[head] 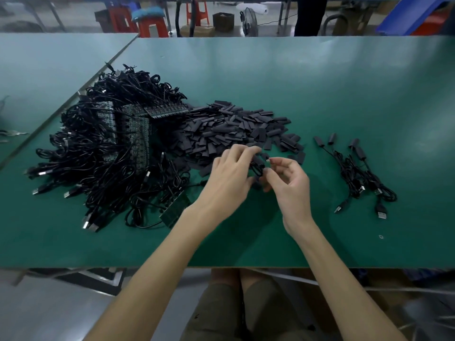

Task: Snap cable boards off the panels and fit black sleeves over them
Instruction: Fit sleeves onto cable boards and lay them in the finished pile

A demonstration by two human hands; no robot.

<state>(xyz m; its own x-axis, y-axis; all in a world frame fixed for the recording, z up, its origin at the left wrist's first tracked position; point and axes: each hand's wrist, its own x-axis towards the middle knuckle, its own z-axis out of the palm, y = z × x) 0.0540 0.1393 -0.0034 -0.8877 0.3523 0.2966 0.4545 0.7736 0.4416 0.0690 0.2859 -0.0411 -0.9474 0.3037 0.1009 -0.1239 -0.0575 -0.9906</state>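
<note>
Both hands meet above the green table [320, 94], just in front of a heap of flat black sleeves [236, 129]. My left hand [230, 178] grips a black sleeve [258, 160] together with a loop of thin black cable. My right hand [289, 179] pinches a small cable board [268, 160] whose tip shows right at the sleeve's mouth. To the left lies a big tangle of black USB cables with green panels [130, 134] of boards among them. A further green panel [176, 210] lies near my left wrist.
Several sleeved cables [357, 173] lie in a loose bunch to the right of my hands. A second green table [37, 82] adjoins on the left. Red stools, boxes and a fan stand on the floor beyond the far edge. My knees show below the near edge.
</note>
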